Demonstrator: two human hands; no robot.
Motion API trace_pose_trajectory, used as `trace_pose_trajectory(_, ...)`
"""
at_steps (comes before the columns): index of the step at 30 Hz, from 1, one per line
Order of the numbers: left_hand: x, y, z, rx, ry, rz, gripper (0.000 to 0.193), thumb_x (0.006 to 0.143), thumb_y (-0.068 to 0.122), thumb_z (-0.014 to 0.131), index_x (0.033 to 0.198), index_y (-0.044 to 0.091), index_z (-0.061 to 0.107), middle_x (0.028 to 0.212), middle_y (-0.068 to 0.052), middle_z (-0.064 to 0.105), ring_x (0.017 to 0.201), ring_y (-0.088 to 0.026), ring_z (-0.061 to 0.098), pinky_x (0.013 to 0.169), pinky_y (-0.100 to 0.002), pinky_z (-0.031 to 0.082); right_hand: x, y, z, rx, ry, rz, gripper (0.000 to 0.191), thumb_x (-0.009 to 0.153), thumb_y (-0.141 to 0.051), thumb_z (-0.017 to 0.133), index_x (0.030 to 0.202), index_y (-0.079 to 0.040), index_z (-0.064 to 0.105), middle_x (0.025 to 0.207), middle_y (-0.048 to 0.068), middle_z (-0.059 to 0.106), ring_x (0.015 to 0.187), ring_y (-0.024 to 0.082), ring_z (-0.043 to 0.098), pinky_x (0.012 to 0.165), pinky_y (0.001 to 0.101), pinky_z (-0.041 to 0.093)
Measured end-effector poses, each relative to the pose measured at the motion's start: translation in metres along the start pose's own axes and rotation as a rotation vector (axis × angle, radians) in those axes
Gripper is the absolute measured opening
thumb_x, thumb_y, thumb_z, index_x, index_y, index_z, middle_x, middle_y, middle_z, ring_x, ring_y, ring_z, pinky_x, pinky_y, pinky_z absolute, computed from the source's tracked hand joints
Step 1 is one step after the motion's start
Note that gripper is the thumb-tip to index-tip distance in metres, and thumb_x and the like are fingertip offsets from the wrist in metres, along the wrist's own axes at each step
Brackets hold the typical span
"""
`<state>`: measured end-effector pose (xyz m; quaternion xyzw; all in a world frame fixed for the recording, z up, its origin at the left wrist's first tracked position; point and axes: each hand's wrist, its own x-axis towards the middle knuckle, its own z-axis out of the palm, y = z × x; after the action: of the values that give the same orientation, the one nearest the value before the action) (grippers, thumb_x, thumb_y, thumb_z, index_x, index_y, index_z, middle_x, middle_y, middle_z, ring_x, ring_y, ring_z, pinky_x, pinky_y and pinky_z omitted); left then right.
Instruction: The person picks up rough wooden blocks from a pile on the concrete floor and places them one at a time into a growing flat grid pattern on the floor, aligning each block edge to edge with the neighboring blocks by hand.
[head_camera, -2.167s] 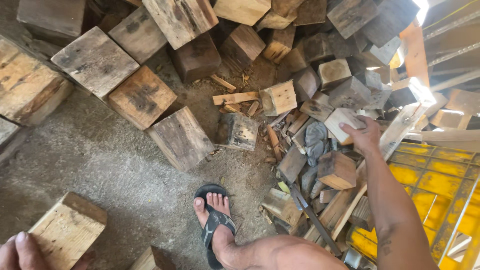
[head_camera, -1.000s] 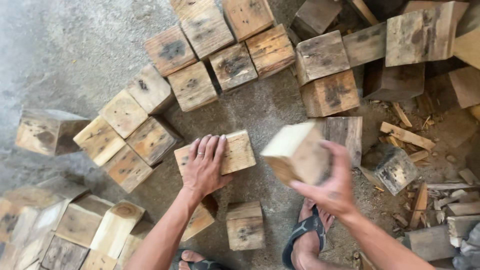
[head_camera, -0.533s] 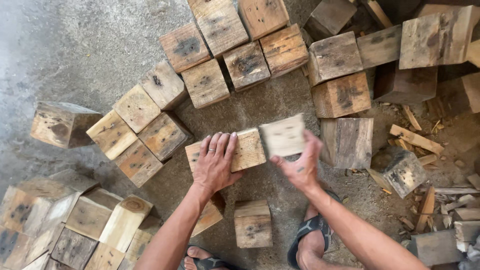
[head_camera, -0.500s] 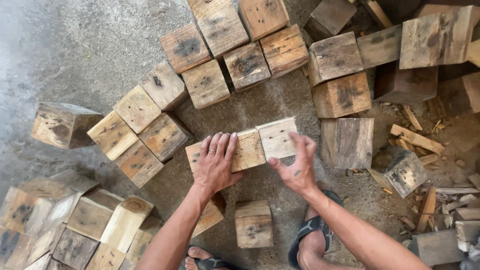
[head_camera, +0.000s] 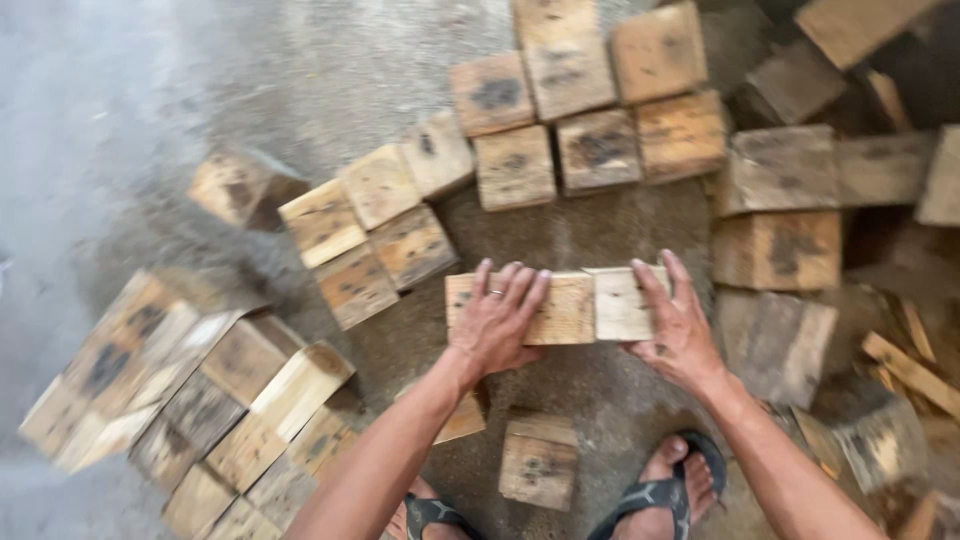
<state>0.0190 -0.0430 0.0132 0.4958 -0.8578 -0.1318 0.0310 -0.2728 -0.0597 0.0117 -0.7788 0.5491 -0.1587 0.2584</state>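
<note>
Concrete floor; pale weathered blocks (two, abutting) underhand.

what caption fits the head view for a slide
Left hand and right hand press two wood blocks side by side on a concrete floor.

Two hands are in view, the left grip and the right grip, each on one of two pale wooden blocks lying side by side. Two sandalled feet show at 6 o'clock. Seven blocks sit at 12 o'clock, and the blurred pile at 8 o'clock cannot be counted.
</note>
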Motion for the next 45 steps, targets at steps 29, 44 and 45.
trace_pose_trajectory(29, -0.037, 0.032, 0.022, 0.063, 0.022, 0.189, 0.117, 0.060, 0.062, 0.084, 0.153, 0.005, 0.041, 0.145, -0.017, 0.048, 0.137, -0.035, 0.044, 0.115, -0.059, 0.029, 0.099, -0.074, 0.078, 0.127, 0.142, -0.148, 0.080, 0.070, -0.027, 0.093, 0.139, -0.010, 0.056, 0.148, 0.019, 0.048, 0.124, 0.040, 0.063, 0.098, 0.0459, 0.059)
trace_pose_trajectory(44, -0.032, 0.043, 0.022, 0.043, 0.004, 0.188, 0.118, 0.064, 0.067, 0.080, 0.154, 0.004, 0.038, 0.147, -0.017, 0.047, 0.139, -0.036, 0.041, 0.115, -0.061, 0.025, 0.103, -0.068, 0.056, 0.158, -0.002, -0.043, 0.111, 0.059, -0.026, 0.100, 0.149, -0.002, 0.039, 0.152, 0.028, 0.037, 0.126, 0.053, 0.053, 0.095, 0.0586, 0.048)
trace_pose_trajectory(45, -0.032, 0.043, 0.022, 0.052, -0.001, 0.184, 0.117, 0.064, 0.067, 0.080, 0.154, 0.005, 0.039, 0.147, -0.017, 0.047, 0.139, -0.035, 0.041, 0.116, -0.060, 0.025, 0.103, -0.068, 0.057, 0.193, 0.010, -0.063, 0.103, 0.062, -0.022, 0.096, 0.148, -0.004, 0.042, 0.149, 0.025, 0.044, 0.126, 0.048, 0.057, 0.097, 0.0532, 0.051)
